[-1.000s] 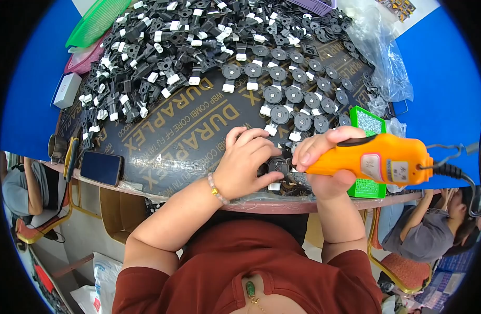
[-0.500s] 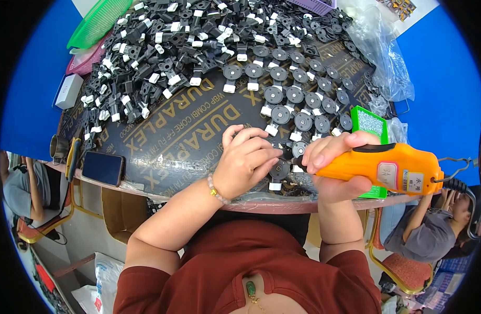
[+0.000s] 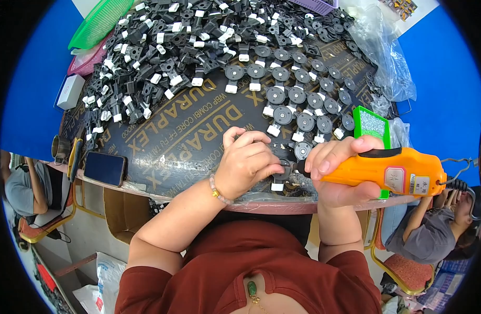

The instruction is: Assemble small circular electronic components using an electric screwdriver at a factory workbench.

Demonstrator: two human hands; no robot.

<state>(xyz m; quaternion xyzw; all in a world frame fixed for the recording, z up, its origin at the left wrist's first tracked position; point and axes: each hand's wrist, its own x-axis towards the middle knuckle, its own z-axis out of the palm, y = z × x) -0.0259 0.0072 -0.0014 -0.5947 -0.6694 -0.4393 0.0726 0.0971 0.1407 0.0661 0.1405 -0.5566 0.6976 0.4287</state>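
My right hand [image 3: 341,170] is wrapped round an orange electric screwdriver [image 3: 408,172], which lies level with its dark tip pointing left. That tip meets a black caster-like part [image 3: 285,171] with a white end [image 3: 277,186] near the table's front edge. My left hand [image 3: 249,159] pinches this part from the left, thumb and forefinger against it; the fingers partly hide it. Just beyond, similar parts with round black discs [image 3: 305,122] and white ends stand in rows. A green tray [image 3: 387,133] of small silvery pieces sits behind the screwdriver.
A large heap of black parts with white ends [image 3: 162,57] covers the far left. A phone [image 3: 105,168] lies at the left edge, near a white box [image 3: 70,92]. Green basket [image 3: 96,23] and clear plastic bags [image 3: 389,63] flank the heap. Other people sit at both sides.
The black part between my hands has turned, so its round disc no longer faces up. My left fingers have shifted slightly, and the screwdriver tip stays beside the part.
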